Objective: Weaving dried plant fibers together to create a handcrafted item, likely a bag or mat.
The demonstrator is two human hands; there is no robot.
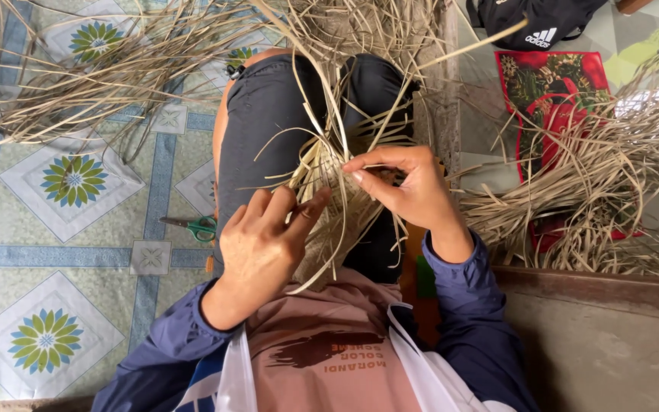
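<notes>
Woven straw piece point(326, 179) on lap, left hand point(257, 244) pinching its strands, right hand point(409, 187) gripping one strand, scissors point(192, 226) on floor

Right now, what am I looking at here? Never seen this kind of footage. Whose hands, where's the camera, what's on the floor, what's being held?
There is no machine here: one camera sits on a person's head and looks straight down, so you see that person's own lap and both bare hands. The left hand and the right hand meet over the knees on a partly woven piece of dried straw strips, the fingers pinching single strands. The person sits above a tiled floor with a flower pattern. On it lie green-handled scissors beside the leg, and a loose heap of straw at the upper left. More straw is piled on the right, over a red patterned cloth. A black bag shows at the top edge.
</notes>
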